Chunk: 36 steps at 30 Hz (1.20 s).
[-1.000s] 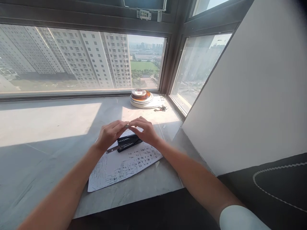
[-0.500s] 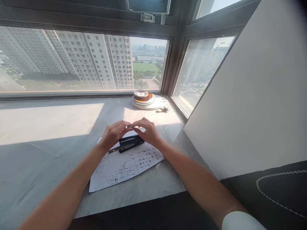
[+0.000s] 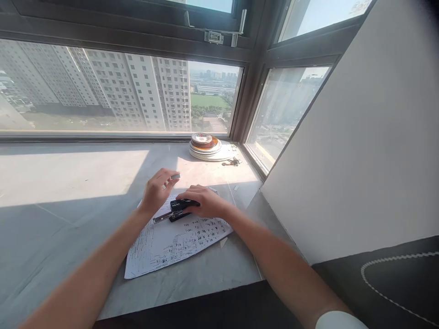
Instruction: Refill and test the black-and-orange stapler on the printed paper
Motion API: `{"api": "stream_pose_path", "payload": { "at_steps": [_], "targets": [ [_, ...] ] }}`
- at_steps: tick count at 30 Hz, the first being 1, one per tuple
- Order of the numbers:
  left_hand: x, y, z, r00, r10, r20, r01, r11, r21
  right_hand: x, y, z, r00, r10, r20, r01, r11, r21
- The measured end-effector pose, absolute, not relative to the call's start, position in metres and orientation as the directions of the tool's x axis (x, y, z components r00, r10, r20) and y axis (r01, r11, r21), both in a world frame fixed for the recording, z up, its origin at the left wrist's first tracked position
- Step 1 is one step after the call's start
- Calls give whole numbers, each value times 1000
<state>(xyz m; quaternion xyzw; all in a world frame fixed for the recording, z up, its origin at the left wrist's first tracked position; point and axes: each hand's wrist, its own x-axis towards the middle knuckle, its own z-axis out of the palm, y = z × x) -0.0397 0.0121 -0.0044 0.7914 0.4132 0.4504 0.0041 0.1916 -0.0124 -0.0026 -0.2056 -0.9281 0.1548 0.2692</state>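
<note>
A black stapler (image 3: pixel 175 209) lies opened on sheets of printed paper (image 3: pixel 174 240) on the grey window ledge (image 3: pixel 68 219). Its metal rail sticks out to the left. My right hand (image 3: pixel 202 201) rests on the stapler's black top, fingers closed round it. A little above the paper, my left hand (image 3: pixel 157 189) pinches a small grey strip, probably staples (image 3: pixel 175 176), between fingertips, just left of the stapler.
A stack of plates with a round tin (image 3: pixel 205 145) stands at the ledge's far right corner, a small dark object (image 3: pixel 232 161) beside it. A white wall panel (image 3: pixel 360 151) rises on the right. Dark fabric with white stitching (image 3: pixel 394 283) lies at bottom right.
My hands, joined above the stapler before, have parted. The right hand dropped onto the stapler; the left stayed raised with the small strip. The view tilted up slightly.
</note>
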Motion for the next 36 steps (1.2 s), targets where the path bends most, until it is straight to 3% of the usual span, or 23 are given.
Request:
{"api": "stream_pose_path", "payload": {
  "at_steps": [5,9,19,29,36],
  "targets": [
    [-42,18,-8,170,695,699,653,-610,448,201,-4,-5,-516,623,587,485,778,-400],
    [-43,20,-11,135,713,688,656,-585,477,213,7,-7,-334,708,622,656,648,-387],
    [-36,19,-16,439,699,565,593,-698,402,215,11,-13,-345,745,571,698,610,-374],
    [-32,16,-12,517,654,551,533,-750,390,209,3,-7,-424,711,561,675,661,-327],
    [-33,17,-13,483,653,584,548,-745,380,208,3,-7,-413,720,557,677,652,-341]
  ]
}}
